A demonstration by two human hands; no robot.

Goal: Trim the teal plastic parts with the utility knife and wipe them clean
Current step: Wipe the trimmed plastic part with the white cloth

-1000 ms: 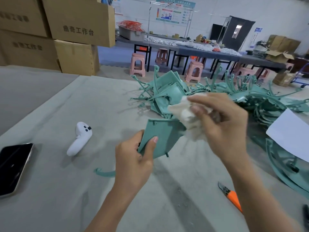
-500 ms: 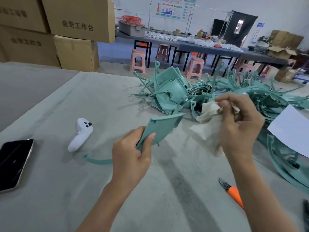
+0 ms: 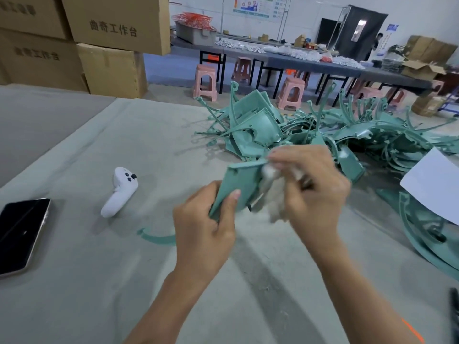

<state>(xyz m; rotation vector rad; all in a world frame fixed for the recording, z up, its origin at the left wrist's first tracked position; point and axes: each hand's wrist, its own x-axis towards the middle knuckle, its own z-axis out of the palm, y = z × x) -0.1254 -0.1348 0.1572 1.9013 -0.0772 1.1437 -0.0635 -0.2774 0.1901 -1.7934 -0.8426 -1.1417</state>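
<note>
Now L hand [image 3: 203,234] grips the teal part [image 3: 238,184] by its lower corner, above the table [image 3: 99,269], w/ long axis rising up-right toward R hand [image 3: 315,192], fingers curled round the rag [image 3: 275,197] pressed to its right side.

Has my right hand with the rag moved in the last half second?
Yes. The right hand moved left, toward the white controller, putting the rag on the held part.
</note>
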